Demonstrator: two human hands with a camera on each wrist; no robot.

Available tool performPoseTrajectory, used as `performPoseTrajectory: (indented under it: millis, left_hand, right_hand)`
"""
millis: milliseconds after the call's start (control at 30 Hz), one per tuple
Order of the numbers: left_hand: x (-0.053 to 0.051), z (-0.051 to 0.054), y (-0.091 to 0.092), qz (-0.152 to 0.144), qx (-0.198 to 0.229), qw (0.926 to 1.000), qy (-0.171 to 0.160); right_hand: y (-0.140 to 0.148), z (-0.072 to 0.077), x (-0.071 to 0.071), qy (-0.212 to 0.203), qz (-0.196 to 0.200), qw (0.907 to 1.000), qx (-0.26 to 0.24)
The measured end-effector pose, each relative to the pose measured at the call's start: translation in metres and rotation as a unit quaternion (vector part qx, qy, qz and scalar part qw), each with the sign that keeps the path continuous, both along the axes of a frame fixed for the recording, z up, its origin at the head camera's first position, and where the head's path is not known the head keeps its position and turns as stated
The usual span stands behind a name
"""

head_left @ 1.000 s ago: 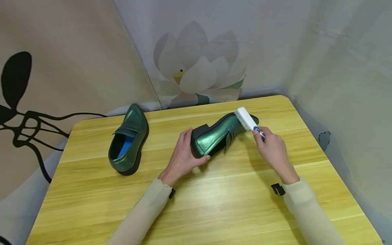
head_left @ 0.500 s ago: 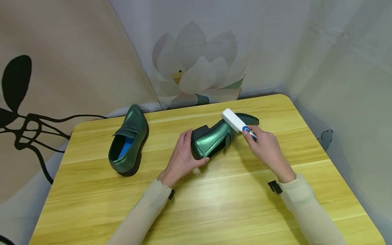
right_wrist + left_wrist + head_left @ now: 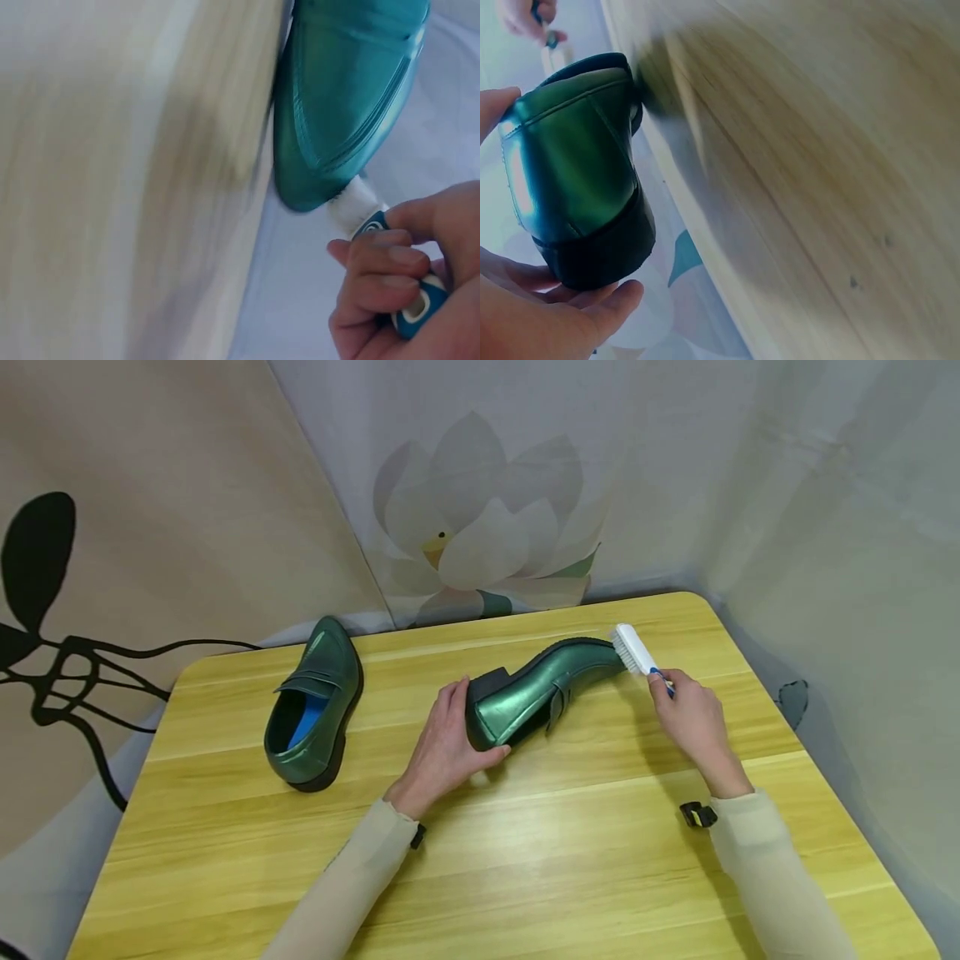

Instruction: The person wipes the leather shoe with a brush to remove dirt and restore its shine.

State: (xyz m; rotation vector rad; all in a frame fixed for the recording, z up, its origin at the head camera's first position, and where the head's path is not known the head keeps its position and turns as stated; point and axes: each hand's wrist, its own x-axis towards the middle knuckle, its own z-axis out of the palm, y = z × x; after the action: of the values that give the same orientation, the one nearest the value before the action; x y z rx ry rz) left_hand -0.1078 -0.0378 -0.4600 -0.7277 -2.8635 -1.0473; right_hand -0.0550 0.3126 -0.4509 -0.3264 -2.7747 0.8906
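Observation:
A shiny green loafer [image 3: 521, 697] lies on its side at the middle of the table, its toe toward the right. My left hand [image 3: 442, 739] grips it round the heel, with the thumb on the near side and the fingers by the black heel block [image 3: 604, 251]. In my right hand [image 3: 693, 718] is a white and blue scrub brush [image 3: 633, 649], held by its handle. Its bristles are at the loafer's toe, and in the right wrist view the brush head [image 3: 354, 206] meets the toe's edge [image 3: 304, 196].
A second green loafer [image 3: 315, 706] with a blue insole stands upright at the left of the wooden table [image 3: 510, 868]. A black wire ornament [image 3: 75, 668] reaches over the table's left edge. A curtain with a flower print [image 3: 487, 510] hangs behind.
The brush first slid left along the loafer's side toward its middle, then right to the toe tip. My left hand and the loafer have hardly moved.

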Motion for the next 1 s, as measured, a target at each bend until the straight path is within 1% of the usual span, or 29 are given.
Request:
performPoseTrajectory:
  millis: [200,300,400,567,700,800,867,1000]
  left_hand:
    - [-0.001,-0.001,-0.002,0.003,0.007,0.9999,-0.007]
    - [-0.001,-0.001,-0.002,0.007,0.009,0.9999,-0.012]
    - [-0.002,0.0,-0.001,0.012,0.013,0.9997,-0.019]
    - [-0.001,0.0,-0.001,0.017,0.015,0.9994,-0.024]
    - [-0.001,0.001,-0.001,0.02,0.018,0.9991,-0.034]
    - [-0.001,0.003,0.0,0.021,0.019,0.9986,-0.044]
    - [-0.001,0.003,0.0,0.022,0.017,0.9984,-0.049]
    - [-0.001,0.003,-0.001,0.021,0.01,0.9982,-0.055]
  right_hand:
    - [0.015,-0.009,-0.001,-0.045,-0.012,0.9988,-0.014]
    - [0.015,-0.01,-0.002,-0.051,-0.012,0.9986,-0.014]
    - [0.006,-0.006,-0.003,-0.028,-0.003,0.9996,-0.01]
    - [-0.022,0.004,-0.006,0.037,0.02,0.999,0.016]
    - [-0.046,0.007,-0.005,0.074,0.059,0.995,0.031]
    - [-0.056,0.008,-0.003,0.088,0.085,0.9919,0.033]
    - [-0.056,0.007,-0.003,0.095,0.084,0.9913,0.033]
    - [-0.045,0.002,-0.006,0.092,0.048,0.9942,0.027]
